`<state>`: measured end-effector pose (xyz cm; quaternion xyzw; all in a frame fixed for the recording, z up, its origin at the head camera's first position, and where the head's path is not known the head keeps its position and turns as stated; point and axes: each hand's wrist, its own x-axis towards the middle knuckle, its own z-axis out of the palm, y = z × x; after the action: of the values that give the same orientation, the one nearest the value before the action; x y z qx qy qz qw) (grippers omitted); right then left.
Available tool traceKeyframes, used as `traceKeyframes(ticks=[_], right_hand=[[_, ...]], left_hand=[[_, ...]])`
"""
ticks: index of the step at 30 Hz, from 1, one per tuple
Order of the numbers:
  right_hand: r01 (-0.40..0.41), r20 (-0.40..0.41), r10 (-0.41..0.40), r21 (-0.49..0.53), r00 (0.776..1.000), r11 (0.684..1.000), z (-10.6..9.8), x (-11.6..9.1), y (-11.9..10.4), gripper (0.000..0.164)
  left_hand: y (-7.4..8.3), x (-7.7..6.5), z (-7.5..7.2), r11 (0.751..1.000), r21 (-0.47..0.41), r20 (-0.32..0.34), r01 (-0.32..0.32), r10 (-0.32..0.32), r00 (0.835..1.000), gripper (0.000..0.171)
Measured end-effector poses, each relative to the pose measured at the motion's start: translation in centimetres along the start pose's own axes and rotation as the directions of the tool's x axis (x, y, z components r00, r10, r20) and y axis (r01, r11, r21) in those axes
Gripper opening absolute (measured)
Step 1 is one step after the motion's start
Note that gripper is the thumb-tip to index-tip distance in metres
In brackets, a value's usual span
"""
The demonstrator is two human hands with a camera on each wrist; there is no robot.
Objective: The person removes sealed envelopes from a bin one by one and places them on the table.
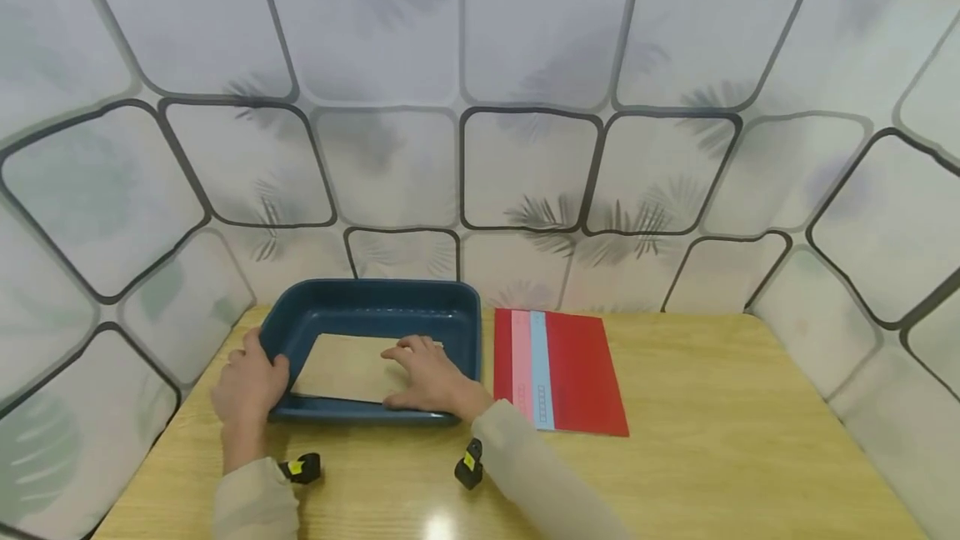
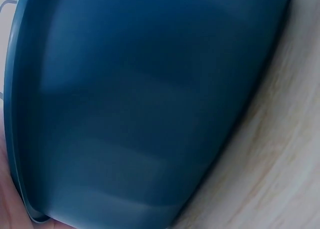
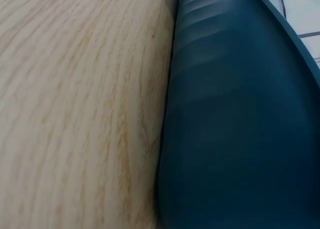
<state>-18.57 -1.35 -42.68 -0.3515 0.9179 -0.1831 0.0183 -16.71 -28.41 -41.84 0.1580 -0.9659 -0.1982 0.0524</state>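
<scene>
A dark blue tray [image 1: 390,294] with rounded corners sits on the wooden table toward the left. In it lies a flat tan paper envelope [image 1: 345,365], slightly tilted against the near wall. My left hand [image 1: 251,382] grips the tray's left edge, thumb over the rim; in the left wrist view, part of that hand [image 2: 11,204] shows beside the rim. My right hand [image 1: 431,377] reaches over the near right side and rests on the envelope's right part, thumb and fingers spread apart. The right wrist view shows only the tray's outer wall [image 3: 225,124] and tabletop.
Right of the tray lie overlapping red [image 1: 585,373], pink [image 1: 521,357] and light blue [image 1: 539,365] envelopes. Patterned fabric walls [image 1: 525,165] enclose the table [image 1: 720,423] at the back and sides. Each wrist wears a small black camera [image 1: 468,465].
</scene>
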Motion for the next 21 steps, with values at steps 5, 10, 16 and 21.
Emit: traceKeyframes(ticks=[5, 10, 16, 21], right_hand=[[-0.028, 0.035, 0.031, -0.090, 0.999, 0.996, 0.2, 0.5, -0.1, 0.073], [-0.090, 0.114, 0.110, -0.165, 0.987, 0.982, 0.8, 0.7, -0.1, 0.074], [-0.130, 0.149, 0.156, -0.172, 0.976, 0.976, 1.0, 0.5, -0.1, 0.069], [-0.131, 0.158, 0.157, -0.162, 0.975, 0.978, 0.7, 0.3, 0.0, 0.067]], left_hand=[[0.0, 0.1, -0.2, 1.000, -0.004, -0.006, 0.001, -0.001, 1.000, 0.065], [0.0, -0.1, -0.5, 1.000, -0.005, 0.009, 0.009, -0.009, 1.000, 0.066], [0.1, -0.2, -0.4, 1.000, 0.001, 0.024, 0.009, -0.009, 1.000, 0.066], [0.2, -0.1, -0.4, 1.000, 0.004, 0.032, 0.006, -0.006, 0.999, 0.066]])
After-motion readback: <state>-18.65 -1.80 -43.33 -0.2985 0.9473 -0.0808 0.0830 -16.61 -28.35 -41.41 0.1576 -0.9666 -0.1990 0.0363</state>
